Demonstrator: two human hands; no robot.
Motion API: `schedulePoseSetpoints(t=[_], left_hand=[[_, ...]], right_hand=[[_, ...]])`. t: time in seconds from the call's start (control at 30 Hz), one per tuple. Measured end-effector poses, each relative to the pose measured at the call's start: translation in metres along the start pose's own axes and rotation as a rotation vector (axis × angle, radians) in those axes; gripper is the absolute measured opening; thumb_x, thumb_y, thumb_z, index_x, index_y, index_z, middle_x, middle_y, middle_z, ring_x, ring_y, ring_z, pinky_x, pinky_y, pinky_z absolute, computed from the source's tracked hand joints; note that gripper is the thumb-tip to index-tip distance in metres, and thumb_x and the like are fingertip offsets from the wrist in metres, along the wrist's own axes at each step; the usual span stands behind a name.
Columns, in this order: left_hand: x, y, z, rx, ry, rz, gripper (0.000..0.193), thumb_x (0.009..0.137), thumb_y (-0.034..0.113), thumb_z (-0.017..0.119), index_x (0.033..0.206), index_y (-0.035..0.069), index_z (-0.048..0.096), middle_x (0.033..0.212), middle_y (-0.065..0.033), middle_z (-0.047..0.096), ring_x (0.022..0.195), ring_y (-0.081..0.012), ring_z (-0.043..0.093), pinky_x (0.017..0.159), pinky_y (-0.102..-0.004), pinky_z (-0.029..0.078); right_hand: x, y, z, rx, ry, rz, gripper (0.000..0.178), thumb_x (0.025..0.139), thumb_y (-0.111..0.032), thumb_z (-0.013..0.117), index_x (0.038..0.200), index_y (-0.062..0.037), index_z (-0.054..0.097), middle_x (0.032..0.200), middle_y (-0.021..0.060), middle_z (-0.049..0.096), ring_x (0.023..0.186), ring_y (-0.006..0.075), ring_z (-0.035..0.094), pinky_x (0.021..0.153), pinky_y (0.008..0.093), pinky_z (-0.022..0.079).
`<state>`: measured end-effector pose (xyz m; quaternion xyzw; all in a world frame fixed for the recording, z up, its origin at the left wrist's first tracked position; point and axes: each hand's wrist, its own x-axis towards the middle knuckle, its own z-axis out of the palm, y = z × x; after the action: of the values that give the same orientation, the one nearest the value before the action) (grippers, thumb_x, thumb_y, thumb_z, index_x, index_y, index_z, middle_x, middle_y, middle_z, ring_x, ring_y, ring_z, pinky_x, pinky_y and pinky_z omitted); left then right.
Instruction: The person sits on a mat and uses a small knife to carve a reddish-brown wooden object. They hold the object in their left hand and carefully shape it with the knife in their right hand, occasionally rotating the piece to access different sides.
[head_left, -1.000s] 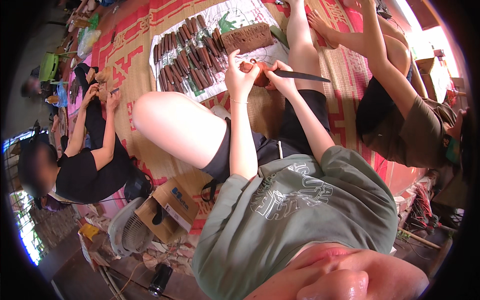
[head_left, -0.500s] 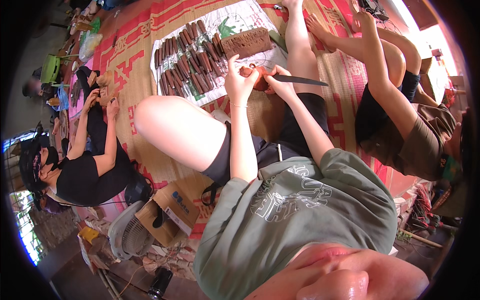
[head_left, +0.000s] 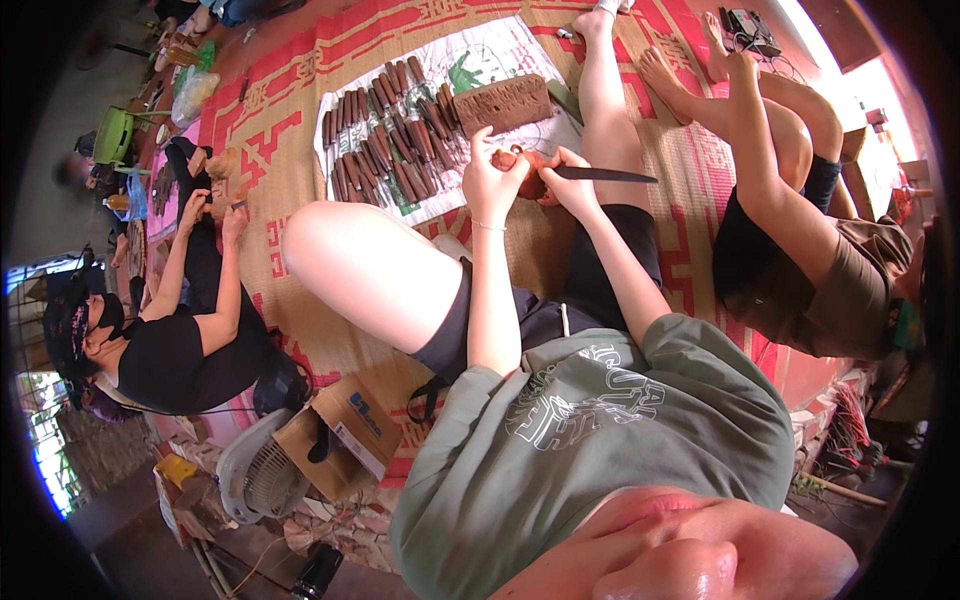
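Low between my knees, my left hand (head_left: 490, 188) is closed on a small rounded reddish-brown piece of carved wood (head_left: 534, 183), its index finger raised. From the other side my right hand (head_left: 572, 182) grips a long dark tapered tool (head_left: 608, 174). The tool's flat pointed length sticks out to the right, over my thigh; its end toward the wood is hidden by my fingers, so its kind cannot be made out. My right fingers are up against the wooden piece.
Ahead on a white cloth (head_left: 450, 205) lie several rows of wooden-handled tools (head_left: 385, 135) and a carved brown block (head_left: 502, 103). A person in black (head_left: 185, 350) works at left; another person (head_left: 825, 260) sits at right. A fan (head_left: 262, 470) and cardboard box (head_left: 340, 440) stand at lower left.
The whole view has shifted slightly, with the cloth, tools and my hands appearing a little lower and to the right. Both hands keep their holds.
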<state>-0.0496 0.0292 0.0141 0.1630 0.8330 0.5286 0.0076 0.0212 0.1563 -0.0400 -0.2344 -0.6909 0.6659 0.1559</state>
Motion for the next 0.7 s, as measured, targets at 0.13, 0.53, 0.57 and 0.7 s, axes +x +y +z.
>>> schedulePoseSetpoints(t=[0.13,0.53,0.57,0.7], left_hand=[[-0.001,0.002,-0.002,0.023,0.037,0.014,0.057,0.066,0.021,0.072,0.117,0.009,0.049,0.080,-0.0109,0.068,0.071,-0.0208,0.067,0.065,-0.0318,0.051],[-0.001,-0.002,0.003,-0.015,0.016,0.030,0.058,0.066,0.021,0.073,0.117,0.010,0.048,0.076,-0.0065,0.067,0.070,-0.0207,0.066,0.065,-0.0325,0.051],[-0.001,-0.005,0.004,-0.004,0.018,0.036,0.058,0.066,0.021,0.073,0.117,0.010,0.048,0.077,-0.0068,0.067,0.070,-0.0210,0.066,0.065,-0.0327,0.051],[-0.001,0.001,0.001,-0.033,-0.020,-0.001,0.057,0.066,0.021,0.072,0.117,0.009,0.049,0.080,-0.0099,0.068,0.072,-0.0195,0.066,0.066,-0.0303,0.050]], right_hand=[[-0.007,-0.018,0.003,0.156,-0.044,0.148,0.019,0.074,-0.007,0.063,0.067,-0.0031,0.046,0.057,0.0019,0.051,0.050,0.0067,0.048,0.041,0.0260,0.040],[-0.005,-0.006,0.001,0.148,-0.071,0.098,0.021,0.079,-0.012,0.063,0.070,-0.0073,0.045,0.060,0.0001,0.053,0.047,0.0060,0.049,0.038,0.0230,0.043],[-0.004,-0.002,-0.001,0.131,-0.075,0.072,0.020,0.079,-0.012,0.063,0.070,-0.0072,0.045,0.060,0.0004,0.053,0.047,0.0061,0.050,0.038,0.0230,0.043],[-0.002,-0.002,-0.003,0.109,-0.081,0.014,0.020,0.079,-0.011,0.063,0.071,-0.0064,0.045,0.060,0.0012,0.054,0.047,0.0067,0.051,0.037,0.0235,0.043]])
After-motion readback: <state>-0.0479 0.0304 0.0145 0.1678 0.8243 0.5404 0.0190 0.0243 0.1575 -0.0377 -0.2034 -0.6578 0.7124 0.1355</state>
